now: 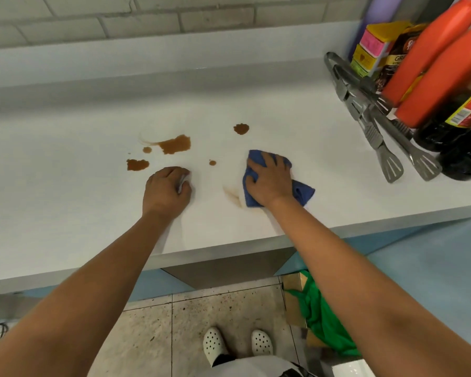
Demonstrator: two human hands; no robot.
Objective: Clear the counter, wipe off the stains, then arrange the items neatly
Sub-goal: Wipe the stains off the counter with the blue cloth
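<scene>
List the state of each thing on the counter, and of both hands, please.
Blue cloth: crumpled, pressed flat under the right hand.
Right hand: fingers spread on the cloth.
Left hand: fingers curled round something small and pale.
Brown stains: several not yet wiped; a faint smear beside the cloth.
Tongs: lying on the counter.
Orange-capped bottles: upright, capped.

L hand [167, 187] fist, knuckles down | R hand [269, 180] spread flat, pressing

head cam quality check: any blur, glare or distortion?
Head view: wide-angle bowing curves the counter edge and the backsplash; orange bottles and tongs at the right edge look smeared; stains and blue cloth are sharp; lighting even, only soft shadows, no strong glare.
</scene>
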